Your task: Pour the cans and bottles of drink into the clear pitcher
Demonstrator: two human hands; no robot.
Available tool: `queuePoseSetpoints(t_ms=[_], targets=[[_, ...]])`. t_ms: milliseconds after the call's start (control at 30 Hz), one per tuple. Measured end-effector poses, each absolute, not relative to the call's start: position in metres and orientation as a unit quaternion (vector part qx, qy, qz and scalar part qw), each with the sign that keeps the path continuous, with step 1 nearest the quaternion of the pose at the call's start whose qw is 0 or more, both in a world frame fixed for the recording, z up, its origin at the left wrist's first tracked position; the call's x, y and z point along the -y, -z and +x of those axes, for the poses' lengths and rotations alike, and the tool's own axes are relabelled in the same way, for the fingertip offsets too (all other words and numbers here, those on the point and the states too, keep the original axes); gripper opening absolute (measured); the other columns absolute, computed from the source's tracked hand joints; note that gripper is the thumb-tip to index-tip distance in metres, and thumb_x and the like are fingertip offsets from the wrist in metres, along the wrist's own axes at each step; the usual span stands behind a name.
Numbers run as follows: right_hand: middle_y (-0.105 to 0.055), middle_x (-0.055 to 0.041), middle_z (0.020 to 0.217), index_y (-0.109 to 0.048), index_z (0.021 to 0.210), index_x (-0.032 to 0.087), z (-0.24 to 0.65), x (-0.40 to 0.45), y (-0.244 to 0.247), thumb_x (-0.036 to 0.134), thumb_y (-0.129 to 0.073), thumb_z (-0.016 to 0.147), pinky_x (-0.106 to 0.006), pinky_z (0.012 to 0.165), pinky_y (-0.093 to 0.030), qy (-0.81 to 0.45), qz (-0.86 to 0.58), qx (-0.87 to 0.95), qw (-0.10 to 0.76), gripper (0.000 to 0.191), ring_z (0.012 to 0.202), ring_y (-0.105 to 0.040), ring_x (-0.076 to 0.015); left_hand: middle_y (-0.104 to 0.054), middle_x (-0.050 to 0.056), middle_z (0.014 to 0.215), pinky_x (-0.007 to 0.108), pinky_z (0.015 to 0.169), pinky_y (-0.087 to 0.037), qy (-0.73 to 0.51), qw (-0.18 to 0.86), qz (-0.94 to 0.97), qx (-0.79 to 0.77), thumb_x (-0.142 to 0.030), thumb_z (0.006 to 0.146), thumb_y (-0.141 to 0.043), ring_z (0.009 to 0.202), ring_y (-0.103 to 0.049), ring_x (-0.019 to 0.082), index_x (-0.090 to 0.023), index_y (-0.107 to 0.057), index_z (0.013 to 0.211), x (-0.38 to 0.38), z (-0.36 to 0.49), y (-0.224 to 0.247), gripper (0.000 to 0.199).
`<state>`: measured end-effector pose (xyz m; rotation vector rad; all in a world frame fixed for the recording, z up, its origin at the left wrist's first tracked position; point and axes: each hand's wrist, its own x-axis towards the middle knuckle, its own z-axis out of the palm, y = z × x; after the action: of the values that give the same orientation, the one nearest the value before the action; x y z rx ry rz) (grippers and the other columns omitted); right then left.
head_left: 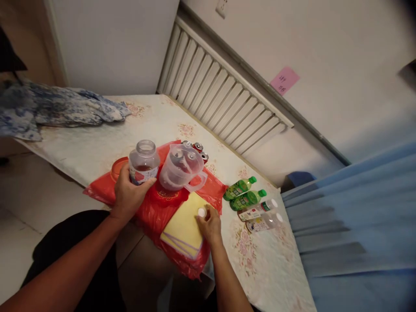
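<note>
Patterned fabric: bunched blue-and-white cloth (68, 106) on the floral-covered desk (260, 264), well left of the pitcher.
Red plastic: a crinkled sheet or bag (191, 266), spread beneath and around the pitcher.
Orange-red disc: a round piece (117, 168), left of the pitcher, partly hidden.
Left hand: curled around the jar's lower body, thumb across its label (130, 193).
Jar: clear, labelled, dark contents low inside (144, 162), just left of the pitcher; its open mouth points up, its long axis nearly upright.
Pitcher: translucent (180, 169), open top upward, handle toward the right.
Cans: metal, tops visible (198, 147), just behind the pitcher.
Yellow cloth: folded, purple-edged (185, 225), in front of the pitcher.
White cap: small and round (202, 212), front-right of the pitcher, over the cloth; the way it faces is unclear.
Right hand: pinching the white cap between thumb and fingers (210, 223).
Bottles: two green (240, 195) and two clear, labelled (260, 216), in a row well right of the pitcher.
</note>
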<state>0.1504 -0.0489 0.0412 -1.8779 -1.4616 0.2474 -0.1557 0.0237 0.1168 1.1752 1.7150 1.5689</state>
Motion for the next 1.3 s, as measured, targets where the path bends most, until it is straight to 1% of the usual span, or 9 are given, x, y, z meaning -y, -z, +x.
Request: queuePoseSetpoints(t_ms=[100, 300, 400, 533, 700, 800, 1033, 1167, 1300], targets=[[-0.068, -0.0121, 0.099, -0.073, 0.103, 0.015, 0.141, 0.048, -0.04, 0.025, -0.069, 0.069, -0.04, 0.089, -0.051, -0.066, -0.735, 0.578, 0.349, 0.036, 0.093, -0.064, -0.0277, -0.067, 0.004, 0.111, 0.036, 0.092, -0.052, -0.578, 0.301, 0.458, -0.605, -0.038, 0.067, -0.077, 0.097, -0.063, 0.022, -0.017, -0.057, 0.123, 0.008, -0.146, -0.123, 0.063], [-0.068, -0.0069, 0.083, -0.07, 0.082, 0.018, 0.14, 0.056, -0.052, 0.027, -0.065, 0.068, -0.036, 0.077, -0.053, -0.108, -0.726, 0.535, 0.418, 0.018, 0.078, -0.063, -0.0237, -0.068, 0.007, 0.121, 0.04, 0.098, -0.053, -0.527, 0.431, 0.492, -0.543, -0.042, 0.063, -0.076, 0.108, -0.065, 0.027, -0.019, -0.053, 0.129, 0.059, -0.111, -0.117, 0.074], [-0.068, -0.0042, 0.084, -0.07, 0.088, 0.019, 0.146, 0.074, -0.069, 0.028, -0.066, 0.068, -0.032, 0.07, -0.055, -0.13, -0.693, 0.54, 0.46, 0.023, 0.074, -0.064, -0.0206, -0.069, 0.006, 0.121, 0.041, 0.098, -0.054, -0.51, 0.49, 0.512, -0.488, -0.041, 0.063, -0.077, 0.109, -0.067, 0.028, -0.02, -0.05, 0.132, 0.074, -0.089, -0.104, 0.078], [-0.067, -0.0068, 0.097, -0.069, 0.099, 0.019, 0.152, 0.103, -0.116, 0.025, -0.066, 0.071, -0.03, 0.068, -0.056, -0.143, -0.631, 0.578, 0.497, 0.029, 0.083, -0.066, -0.0206, -0.07, 0.006, 0.119, 0.042, 0.098, -0.055, -0.484, 0.502, 0.554, -0.454, -0.038, 0.06, -0.078, 0.109, -0.067, 0.028, -0.021, -0.053, 0.129, 0.09, -0.06, -0.093, 0.075], [-0.067, -0.0089, 0.108, -0.068, 0.11, 0.02, 0.157, 0.132, -0.182, 0.014, -0.063, 0.077, -0.033, 0.081, -0.056, -0.094, -0.578, 0.665, 0.463, 0.034, 0.098, -0.065, -0.0224, -0.071, 0.004, 0.116, 0.041, 0.096, -0.055, -0.443, 0.494, 0.598, -0.45, -0.033, 0.058, -0.076, 0.106, -0.068, 0.027, -0.022, -0.055, 0.127, 0.106, -0.039, -0.095, 0.074], [-0.068, -0.0087, 0.109, -0.068, 0.114, 0.02, 0.158, 0.144, -0.206, 0.011, -0.061, 0.079, -0.034, 0.084, -0.055, -0.08, -0.555, 0.705, 0.435, 0.037, 0.097, -0.065, -0.0219, -0.072, 0.003, 0.114, 0.04, 0.097, -0.054, -0.416, 0.48, 0.628, -0.448, -0.03, 0.057, -0.075, 0.106, -0.067, 0.027, -0.022, -0.057, 0.123, 0.113, -0.036, -0.103, 0.07], [-0.072, -0.0064, 0.105, -0.07, 0.113, 0.02, 0.168, 0.157, -0.217, 0.018, -0.069, 0.078, -0.031, 0.076, -0.056, -0.15, -0.556, 0.676, 0.46, 0.035, 0.08, -0.064, -0.0177, -0.071, 0.003, 0.115, 0.042, 0.1, -0.051, -0.378, 0.482, 0.654, -0.444, -0.03, 0.057, -0.072, 0.111, -0.065, 0.029, -0.024, -0.056, 0.121, 0.121, -0.036, -0.119, 0.067], [-0.074, -0.0063, 0.108, -0.07, 0.111, 0.02, 0.175, 0.157, -0.211, 0.027, -0.076, 0.074, -0.034, 0.082, -0.058, -0.242, -0.543, 0.626, 0.505, 0.038, 0.086, -0.068, -0.0193, -0.072, 0.001, 0.112, 0.04, 0.097, -0.052, -0.376, 0.489, 0.663, -0.425, -0.029, 0.056, -0.071, 0.109, -0.065, 0.029, -0.025, -0.058, 0.118, 0.123, -0.033, -0.124, 0.064], [-0.074, -0.0056, 0.104, -0.069, 0.111, 0.021, 0.178, 0.159, -0.212, 0.03, -0.075, 0.078, -0.034, 0.084, -0.058, -0.294, -0.509, 0.615, 0.526, 0.035, 0.088, -0.069, -0.0192, -0.073, 0.001, 0.108, 0.038, 0.094, -0.053, -0.366, 0.49, 0.672, -0.417, -0.031, 0.056, -0.071, 0.106, -0.066, 0.028, -0.024, -0.061, 0.113, 0.124, -0.03, -0.13, 0.058]])
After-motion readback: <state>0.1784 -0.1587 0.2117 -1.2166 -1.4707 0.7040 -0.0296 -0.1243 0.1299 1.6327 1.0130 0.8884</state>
